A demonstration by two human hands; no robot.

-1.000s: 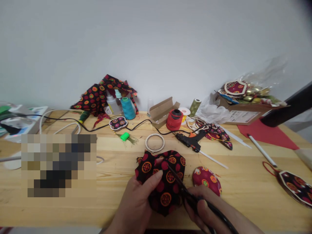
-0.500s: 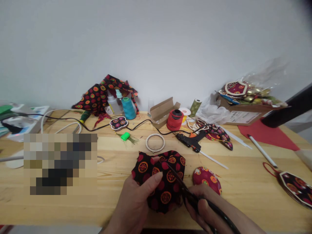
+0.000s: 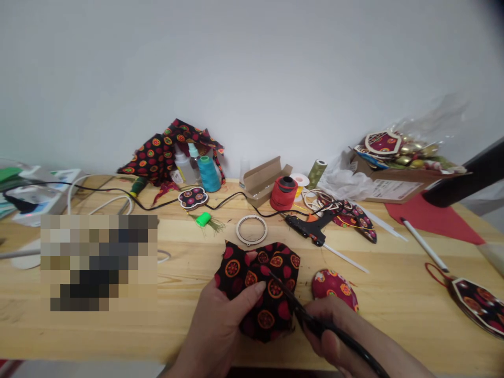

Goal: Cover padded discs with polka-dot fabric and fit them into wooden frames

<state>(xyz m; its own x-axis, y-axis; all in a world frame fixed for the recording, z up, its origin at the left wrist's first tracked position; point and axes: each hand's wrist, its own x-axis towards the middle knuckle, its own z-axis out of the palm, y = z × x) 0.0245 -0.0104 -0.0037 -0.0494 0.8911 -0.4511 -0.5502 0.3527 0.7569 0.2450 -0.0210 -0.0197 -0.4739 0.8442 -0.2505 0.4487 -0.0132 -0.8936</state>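
Dark fabric (image 3: 265, 318) printed with red dots and orange-ringed flowers is held up over the table's near edge. My left hand (image 3: 220, 320) grips its left side, thumb on top and fingers mostly hidden beneath. My right hand (image 3: 334, 331) is closed around black-handled scissors (image 3: 305, 317), whose blades lie against the cloth and point up and left. A round maroon fabric-covered piece (image 3: 334, 286) rests on the table just beyond my right hand. Past the cloth lies a pale wooden ring (image 3: 251, 230).
A black glue gun (image 3: 311, 228) with a white glue stick lies right of the ring. Farther back stand a red thread spool (image 3: 284, 193), a teal thread cone (image 3: 209, 174) and an open cardboard box (image 3: 262, 184). A black cable (image 3: 232, 196) crosses the table. An ornament (image 3: 478, 304) lies far right.
The scissors' handles have come closer together as my right hand tightened. Their tips stay at the cloth, which my left hand still holds in nearly the same place.
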